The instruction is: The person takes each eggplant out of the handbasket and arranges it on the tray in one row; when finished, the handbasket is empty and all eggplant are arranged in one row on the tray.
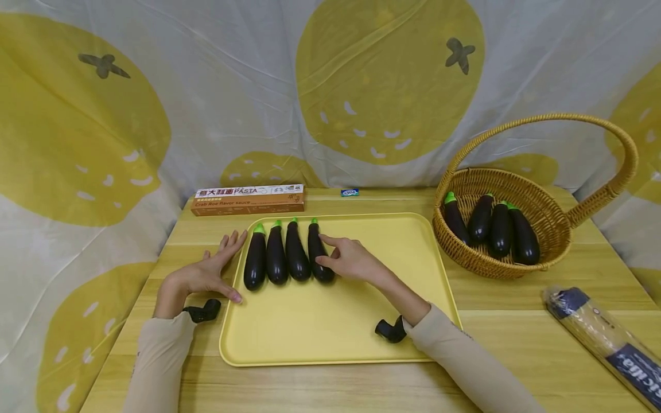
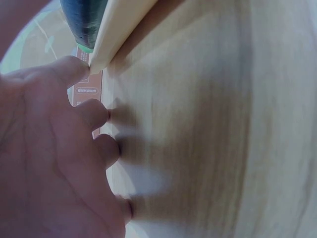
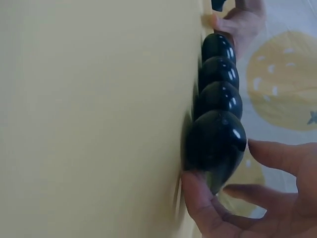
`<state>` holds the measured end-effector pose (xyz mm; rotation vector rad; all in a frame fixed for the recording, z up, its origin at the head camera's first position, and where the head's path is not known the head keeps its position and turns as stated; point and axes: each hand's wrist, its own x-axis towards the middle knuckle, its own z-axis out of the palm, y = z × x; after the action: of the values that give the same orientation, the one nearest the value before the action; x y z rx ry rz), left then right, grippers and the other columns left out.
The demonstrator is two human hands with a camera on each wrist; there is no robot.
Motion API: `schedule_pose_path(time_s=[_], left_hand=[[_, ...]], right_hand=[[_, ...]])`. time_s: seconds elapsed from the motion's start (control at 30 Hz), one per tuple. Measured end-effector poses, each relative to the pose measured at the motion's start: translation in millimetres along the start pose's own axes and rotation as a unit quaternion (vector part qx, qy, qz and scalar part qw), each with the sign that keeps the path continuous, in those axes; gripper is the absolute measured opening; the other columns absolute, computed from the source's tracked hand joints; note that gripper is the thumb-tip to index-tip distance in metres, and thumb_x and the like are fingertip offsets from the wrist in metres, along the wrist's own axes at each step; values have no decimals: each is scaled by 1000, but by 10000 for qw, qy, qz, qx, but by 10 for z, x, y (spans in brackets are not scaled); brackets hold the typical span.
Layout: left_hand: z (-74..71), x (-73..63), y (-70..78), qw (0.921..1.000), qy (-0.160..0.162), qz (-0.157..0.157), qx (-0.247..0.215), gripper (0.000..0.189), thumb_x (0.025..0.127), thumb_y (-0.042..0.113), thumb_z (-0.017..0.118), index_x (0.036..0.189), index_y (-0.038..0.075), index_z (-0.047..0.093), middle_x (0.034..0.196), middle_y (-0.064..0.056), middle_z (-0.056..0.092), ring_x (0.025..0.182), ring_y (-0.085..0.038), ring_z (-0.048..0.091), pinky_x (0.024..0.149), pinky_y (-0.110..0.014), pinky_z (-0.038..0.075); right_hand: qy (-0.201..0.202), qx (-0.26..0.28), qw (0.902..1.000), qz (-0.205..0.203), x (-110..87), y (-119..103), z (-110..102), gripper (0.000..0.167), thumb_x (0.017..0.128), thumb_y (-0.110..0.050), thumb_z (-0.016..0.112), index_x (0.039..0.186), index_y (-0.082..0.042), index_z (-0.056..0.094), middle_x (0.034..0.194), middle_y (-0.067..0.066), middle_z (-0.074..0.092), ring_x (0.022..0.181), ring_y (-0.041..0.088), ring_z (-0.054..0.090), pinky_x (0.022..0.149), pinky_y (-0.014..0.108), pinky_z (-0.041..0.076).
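Note:
Several dark eggplants with green stems lie side by side on a yellow tray (image 1: 335, 338). My right hand (image 1: 353, 259) pinches the rightmost eggplant (image 1: 318, 252) between thumb and fingers. In the right wrist view that eggplant (image 3: 215, 144) is nearest, the others lined up behind it. Beside the leftmost eggplant (image 1: 255, 258), my left hand (image 1: 203, 275) spreads its fingers at the tray's left edge, its thumb over the rim. The left wrist view shows the left hand (image 2: 54, 144) with fingertips down by the wooden table and the index finger against the tray's side.
A wicker basket (image 1: 516, 269) with a tall handle stands at the right, holding several more eggplants (image 1: 500, 229). A pasta box (image 1: 248, 201) lies behind the tray, with a small blue packet (image 1: 349, 193) near it. A bag of dry pasta (image 1: 604, 338) lies at the front right.

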<state>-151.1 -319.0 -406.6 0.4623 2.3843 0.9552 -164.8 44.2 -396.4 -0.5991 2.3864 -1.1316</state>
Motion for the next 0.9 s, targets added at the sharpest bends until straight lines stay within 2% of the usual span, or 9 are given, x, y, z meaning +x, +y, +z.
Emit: schedule_pose_path(time_s=[0.1,0.2,0.33,0.5,0.63,0.7,0.8,0.87,0.9], left_hand=[[3,5,9,10000,-5,-1,32,148,68,29,98,167,14,-11,167,-25,-29,152,-50,-32,111,-81,-20],[5,0,21,10000,-23,-23,31,148,68,29,97,167,14,-11,167,-25,-30,151,-50,-32,111,-81,-20],[7,-7,30,10000,-37,-16,-11,147,68,30,97,166,12,-11,166,-25,-30,151,-50,-33,110,-81,-21],[11,-13,17,10000,-36,-11,-13,147,68,29,97,166,14,-12,166,-25,-31,151,-51,-32,110,-81,-21],[15,-17,7,10000,-20,-21,-31,147,68,27,97,167,15,-11,167,-25,-29,151,-51,-32,110,-81,-21],[17,-16,5,10000,-11,-21,-39,147,68,26,97,167,16,-11,167,-25,-29,151,-50,-32,110,-81,-21],[19,-6,2,10000,-4,-19,-47,148,67,26,98,167,16,-11,167,-25,-29,151,-50,-32,110,-81,-21],[20,2,2,10000,-1,-11,-55,148,67,26,98,167,16,-11,167,-25,-29,151,-50,-33,110,-81,-21],[20,6,3,10000,-2,-12,-54,148,67,26,98,167,16,-11,167,-25,-29,151,-50,-32,110,-81,-21]], right_hand=[[-41,-101,9999,-65,-49,21,-88,66,104,-32,63,160,-9,38,86,8,71,63,11,57,57,22,43],[-46,-220,9995,-232,-141,60,-233,65,104,-36,61,160,-12,40,103,8,73,88,17,69,70,26,52],[65,-231,9985,-486,-358,128,-517,63,105,-39,59,161,-17,40,124,9,70,115,24,68,89,36,58],[389,-83,9976,-564,-738,242,-938,61,106,-39,59,161,-22,39,141,11,62,126,25,62,102,49,54],[755,-322,9956,-456,-1054,401,-1256,58,107,-37,56,161,-21,40,143,9,61,128,24,60,103,50,52],[937,-432,9940,-355,-1216,493,-1404,57,108,-34,56,161,-20,40,142,10,61,125,19,61,101,42,54],[1296,-542,9899,-175,-1443,657,-1615,56,108,-30,56,160,-18,40,141,13,62,117,2,60,93,21,53],[1537,-560,9865,52,-1572,790,-1745,58,108,-31,56,161,-20,38,146,14,58,113,-10,55,87,9,48],[1663,-615,9840,188,-1627,866,-1807,59,108,-32,57,162,-20,37,149,16,55,116,-7,55,85,4,45]])
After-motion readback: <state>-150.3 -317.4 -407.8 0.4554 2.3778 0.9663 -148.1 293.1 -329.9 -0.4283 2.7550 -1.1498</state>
